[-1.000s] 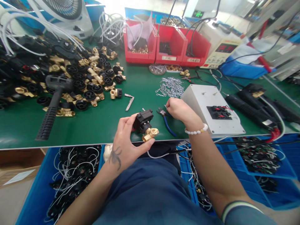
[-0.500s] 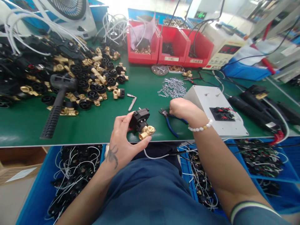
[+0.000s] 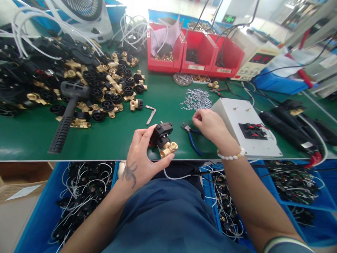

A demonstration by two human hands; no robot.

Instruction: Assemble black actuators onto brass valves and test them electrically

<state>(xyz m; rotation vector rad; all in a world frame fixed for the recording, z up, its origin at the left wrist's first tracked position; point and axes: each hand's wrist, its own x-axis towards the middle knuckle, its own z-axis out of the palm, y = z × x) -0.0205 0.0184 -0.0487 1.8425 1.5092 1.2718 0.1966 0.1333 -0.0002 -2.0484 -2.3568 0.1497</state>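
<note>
My left hand (image 3: 143,154) grips an electric valve, a black actuator housing (image 3: 163,130) joined to a brass valve body (image 3: 169,149), held tilted above the bench's front edge. A white cable runs from below it toward the right. My right hand (image 3: 210,124) is closed with its fingertips pinched, just in front of a pile of wire spring clips (image 3: 197,99). What the fingertips hold, if anything, is too small to make out. Blue-handled pliers (image 3: 193,140) lie beside the right hand, one handle partly covered by it. A small L-shaped metal tool (image 3: 151,116) lies behind the valve.
Brass valves with black caps (image 3: 107,95) are heaped on the left, a black mallet (image 3: 67,116) in front. Red bins (image 3: 196,66) line the back. A grey box with terminals (image 3: 244,123) stands right. Blue crates (image 3: 51,196) of wired parts sit below the green bench (image 3: 118,142).
My right wrist has come down and slightly toward me, the fingers still close to the clip pile. The left hand holds the valve almost unchanged; the view has shifted a little.
</note>
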